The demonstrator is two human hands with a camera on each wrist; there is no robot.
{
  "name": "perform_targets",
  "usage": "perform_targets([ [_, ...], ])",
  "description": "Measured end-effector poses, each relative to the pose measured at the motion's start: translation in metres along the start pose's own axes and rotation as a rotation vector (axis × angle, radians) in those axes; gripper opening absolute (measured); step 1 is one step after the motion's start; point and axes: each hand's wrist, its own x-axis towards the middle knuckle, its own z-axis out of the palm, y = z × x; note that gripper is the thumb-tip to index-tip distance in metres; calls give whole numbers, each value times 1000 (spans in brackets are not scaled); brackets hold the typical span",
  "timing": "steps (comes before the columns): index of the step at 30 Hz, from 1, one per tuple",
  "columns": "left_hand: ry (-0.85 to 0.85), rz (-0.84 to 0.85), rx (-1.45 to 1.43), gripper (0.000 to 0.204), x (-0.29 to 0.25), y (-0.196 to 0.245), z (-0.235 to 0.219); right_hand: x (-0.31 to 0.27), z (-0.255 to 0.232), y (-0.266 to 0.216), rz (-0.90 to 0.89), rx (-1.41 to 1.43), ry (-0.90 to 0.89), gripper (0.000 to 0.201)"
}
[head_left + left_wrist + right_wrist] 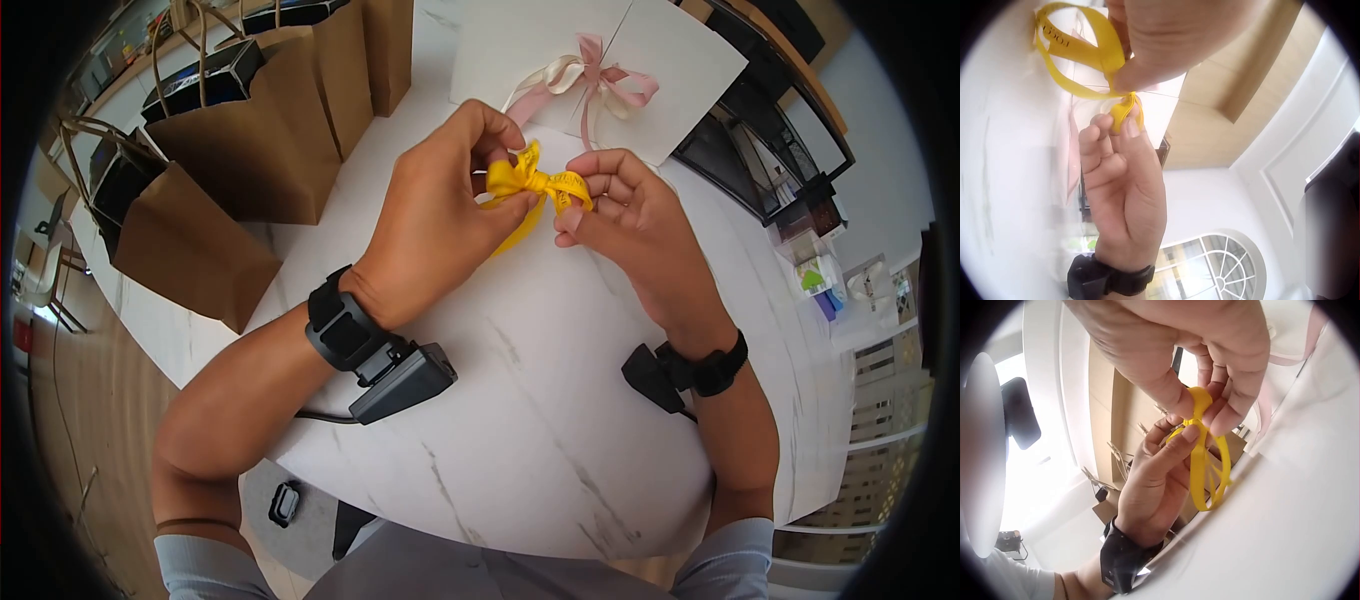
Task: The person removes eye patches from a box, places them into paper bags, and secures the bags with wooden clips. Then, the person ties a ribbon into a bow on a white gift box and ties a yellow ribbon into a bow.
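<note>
A yellow ribbon (541, 182) with dark printed lettering is tied in a bow and held up over the marble-patterned table (520, 400). My left hand (437, 208) pinches the bow's left side between thumb and fingers. The right-hand loop is pinched by my right hand (640, 215), its thumb close to the knot. In the left wrist view a long loop of the ribbon (1075, 53) hangs beyond the left thumb. The right wrist view shows the small knot (1191, 422) between both thumbs, with ribbon tails below it.
Several brown paper bags (255, 140) with twisted handles stand along the left of the table. At the back lies a white box (490, 60) with a pink and cream ribbon bow (592, 78). To its right is a black open-framed case (745, 130). Small packages (818, 275) sit on the right.
</note>
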Motion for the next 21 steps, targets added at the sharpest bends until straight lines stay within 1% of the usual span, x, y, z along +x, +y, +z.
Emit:
perform_targets([
  [1,-1,6,1,34,0,-1,0,1,-1,2,-5,-20,-24,39],
  [4,-44,0,-20,33,-1,-7,2,3,-5,7,-20,15,-19,39],
  [6,-6,-11,-115,30,-1,-10,2,5,-7,10,-43,24,14,39],
  [8,-48,-25,-113,30,-1,-9,1,5,-10,13,-69,39,47,39],
  [10,-82,-41,-104,29,-1,-7,1,5,-13,15,-62,42,29,39],
  [11,-86,-66,-163,29,-1,-6,1,6,-14,16,-65,46,34,39],
  [12,-92,-89,-222,29,-1,-4,2,7,-15,15,-31,23,-19,38],
  [13,-98,-86,-220,29,-1,-5,3,8,-16,15,2,0,-73,38],
  [17,-99,-84,-151,29,-2,-7,2,6,-13,17,13,-93,-100,36],
  [19,-107,-92,-123,29,-2,-8,4,4,-11,15,-24,-154,-149,33],
  [21,-46,30,-147,28,-3,-14,7,2,-11,13,-2,-106,-131,31],
])
